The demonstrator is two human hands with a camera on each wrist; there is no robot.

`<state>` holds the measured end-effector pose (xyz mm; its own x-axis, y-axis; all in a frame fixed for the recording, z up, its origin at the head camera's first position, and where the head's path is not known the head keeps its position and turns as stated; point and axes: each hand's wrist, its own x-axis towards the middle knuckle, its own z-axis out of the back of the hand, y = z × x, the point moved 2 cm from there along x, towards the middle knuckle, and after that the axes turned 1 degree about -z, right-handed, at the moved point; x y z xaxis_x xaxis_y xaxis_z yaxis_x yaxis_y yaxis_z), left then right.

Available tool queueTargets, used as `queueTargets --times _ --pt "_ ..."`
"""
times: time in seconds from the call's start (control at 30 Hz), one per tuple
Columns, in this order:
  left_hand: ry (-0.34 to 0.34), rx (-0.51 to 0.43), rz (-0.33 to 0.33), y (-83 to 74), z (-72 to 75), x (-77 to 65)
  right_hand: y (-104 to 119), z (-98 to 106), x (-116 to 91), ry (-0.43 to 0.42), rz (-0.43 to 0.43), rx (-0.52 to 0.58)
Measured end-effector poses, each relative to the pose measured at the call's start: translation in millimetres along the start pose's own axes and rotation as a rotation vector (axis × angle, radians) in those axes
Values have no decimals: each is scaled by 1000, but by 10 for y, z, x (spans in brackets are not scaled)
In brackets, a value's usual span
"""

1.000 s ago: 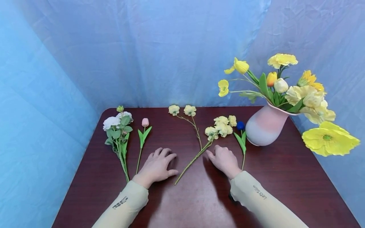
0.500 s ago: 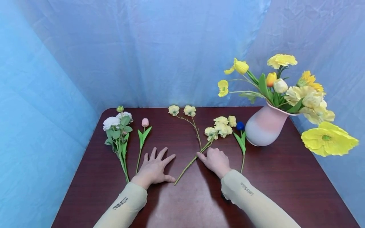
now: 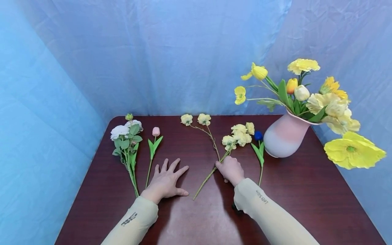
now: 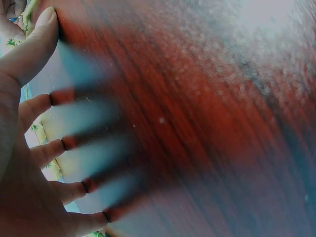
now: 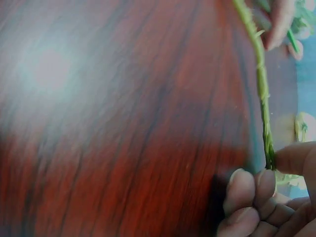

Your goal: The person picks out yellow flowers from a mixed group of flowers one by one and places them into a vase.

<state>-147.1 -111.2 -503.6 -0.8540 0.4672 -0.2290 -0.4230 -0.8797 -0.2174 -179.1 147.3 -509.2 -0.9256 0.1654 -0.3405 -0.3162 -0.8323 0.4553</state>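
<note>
My right hand (image 3: 231, 170) pinches the green stem (image 5: 262, 84) of a branched spray of pale yellow flowers (image 3: 242, 134) between thumb and curled fingers; the right wrist view shows the grip close up. The spray's lower stem slants down to the left, and two of its blooms (image 3: 203, 119) lie near the back edge. Left of the stem's end, my left hand (image 3: 166, 182) rests on the table with fingers spread, holding nothing. In the left wrist view its fingertips (image 4: 94, 222) touch the wood. A pink tulip (image 3: 156, 131) lies just beyond the left hand.
White flowers with green leaves (image 3: 120, 132) lie at the table's left. A blue tulip (image 3: 258, 135) lies right of the spray, beside a pink and white vase (image 3: 284, 136) full of yellow flowers. Pale blue curtains (image 3: 196, 58) hang behind the dark red table (image 3: 101, 204).
My right hand has moved left onto the stem and taken hold of it; the spray has shifted slightly right. The left hand has spread its fingers on the table.
</note>
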Motion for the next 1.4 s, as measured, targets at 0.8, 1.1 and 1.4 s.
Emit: queueTargets --times 0.8,1.1,1.4 --pt "-3 -7 -8 19 -16 -4 -58 191 -202 16 -61 802" --pt "2 -7 -4 25 -39 -9 -18 242 -364 -67 91 601" --pt "-4 -9 -9 22 -33 -15 15 369 -448 -253 321 263"
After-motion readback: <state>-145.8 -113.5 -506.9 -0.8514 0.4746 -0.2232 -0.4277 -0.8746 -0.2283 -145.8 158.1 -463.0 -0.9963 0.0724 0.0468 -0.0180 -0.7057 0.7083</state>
